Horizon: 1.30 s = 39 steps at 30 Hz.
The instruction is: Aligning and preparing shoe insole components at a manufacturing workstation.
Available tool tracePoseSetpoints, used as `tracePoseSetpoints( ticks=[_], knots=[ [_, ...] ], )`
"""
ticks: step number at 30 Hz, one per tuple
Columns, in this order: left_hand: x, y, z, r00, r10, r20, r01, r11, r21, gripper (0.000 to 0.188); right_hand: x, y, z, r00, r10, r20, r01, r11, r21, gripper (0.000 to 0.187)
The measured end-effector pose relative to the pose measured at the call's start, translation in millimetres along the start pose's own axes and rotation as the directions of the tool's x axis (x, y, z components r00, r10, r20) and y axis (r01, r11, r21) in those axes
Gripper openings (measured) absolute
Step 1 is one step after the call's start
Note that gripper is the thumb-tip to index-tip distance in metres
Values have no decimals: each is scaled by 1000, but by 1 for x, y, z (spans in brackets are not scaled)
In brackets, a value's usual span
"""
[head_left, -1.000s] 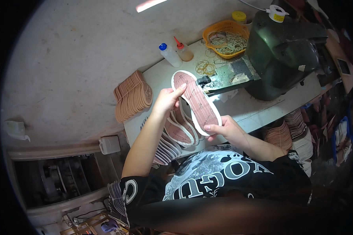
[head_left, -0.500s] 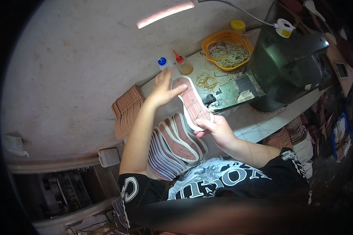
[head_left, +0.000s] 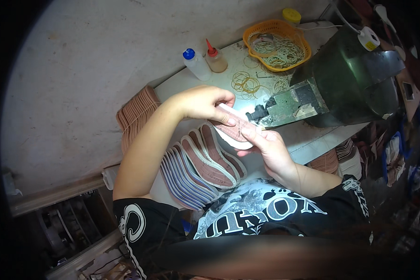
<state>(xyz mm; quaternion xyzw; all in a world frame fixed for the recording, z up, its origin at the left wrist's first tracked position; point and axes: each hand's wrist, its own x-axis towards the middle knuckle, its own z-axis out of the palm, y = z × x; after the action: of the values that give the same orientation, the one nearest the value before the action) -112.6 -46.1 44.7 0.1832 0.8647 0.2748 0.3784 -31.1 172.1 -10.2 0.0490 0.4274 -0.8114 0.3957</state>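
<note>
Both hands hold a pinkish-brown insole with a white edge, beside the dark head of a green machine. My left hand is closed on its far end, thumb on top. The near end is pinched by my right hand, its thumb pressed on the upper face and its other fingers partly hidden below. Nearer my body, several matching insoles lie overlapped on the table. A row of striped, pale-edged insoles stands to their left.
A bundled stack of brown insoles sits at the table's left edge. At the back are a blue-capped bottle, a red-tipped bottle, loose rubber bands and an orange basket of pale bands. More stacked insoles lie at right.
My left hand, open beside the insole before, has closed on its far end. The insole has tilted over and come lower, near the machine's head. The view has shifted slightly.
</note>
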Motion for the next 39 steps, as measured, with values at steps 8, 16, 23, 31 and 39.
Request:
tracePoseSetpoints(
  ticks=[8, 16, 23, 31, 39],
  knots=[
    [-25, 1, 39, 982, -62, -176, 36, 989, -143, 35, -3, -4, -2, 999, 16, -38, -19, 995, -93, 32],
    [-34, 17, 85, 941, -215, -262, 81, 894, -441, 34, -6, -9, -13, 999, 33, -4, -33, 978, -207, 34],
    [-27, 21, 100, 930, -336, -152, 127, 678, -724, 35, 2, -9, -20, 999, 46, 14, -39, 946, -322, 37],
    [-27, 42, 90, 906, -420, 45, 253, 455, -854, 45, -18, -23, -41, 893, 374, 249, -205, 832, -515, 35],
    [-23, 32, 90, 870, -485, -87, 186, 486, -854, 51, -56, -25, -69, 975, 166, 149, -98, 920, -381, 31]
  ],
)
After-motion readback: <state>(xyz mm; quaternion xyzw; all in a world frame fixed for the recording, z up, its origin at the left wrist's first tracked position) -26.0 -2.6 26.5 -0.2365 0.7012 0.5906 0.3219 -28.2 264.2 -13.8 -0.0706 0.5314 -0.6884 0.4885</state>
